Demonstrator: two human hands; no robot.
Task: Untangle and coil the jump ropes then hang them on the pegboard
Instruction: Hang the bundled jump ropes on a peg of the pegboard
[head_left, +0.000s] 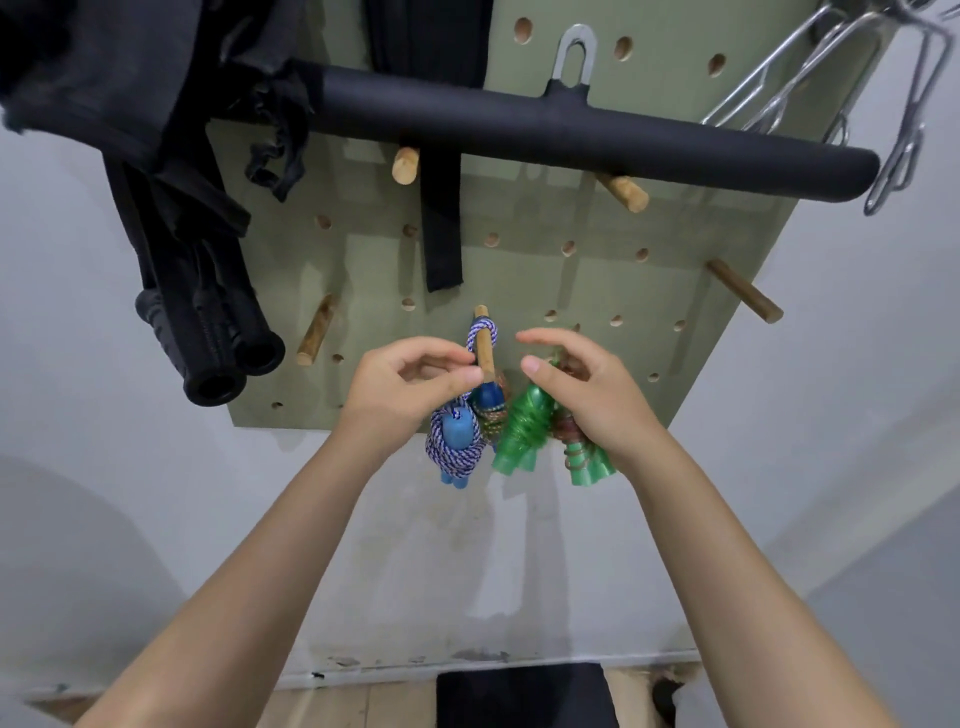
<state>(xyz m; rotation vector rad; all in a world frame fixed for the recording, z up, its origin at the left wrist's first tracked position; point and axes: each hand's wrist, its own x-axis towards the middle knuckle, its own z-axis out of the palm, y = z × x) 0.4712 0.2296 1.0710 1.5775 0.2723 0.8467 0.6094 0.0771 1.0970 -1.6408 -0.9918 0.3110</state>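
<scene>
Landmark: the wooden peg (485, 343) low on the green pegboard (691, 291); everything below is placed from it.
Blue-and-white rope (457, 447): its loop is over the peg, the coiled bundle with blue handles hanging just under it, so the peg carries the weight.
Left hand (410, 387): just left of the peg, thumb and fingers pinched together on the loop, seemingly seating it further back.
Green-handled ropes (524, 431): two coiled bundles just right of the peg; what they hang from is hidden.
Right hand (582, 400): right of the peg, fingers spread apart, palm against the far green bundle, likely steadying it.
Foam-covered bar (571, 130): well above the peg, hung by its metal eye.
Stage: looks like the final hanging step.
</scene>
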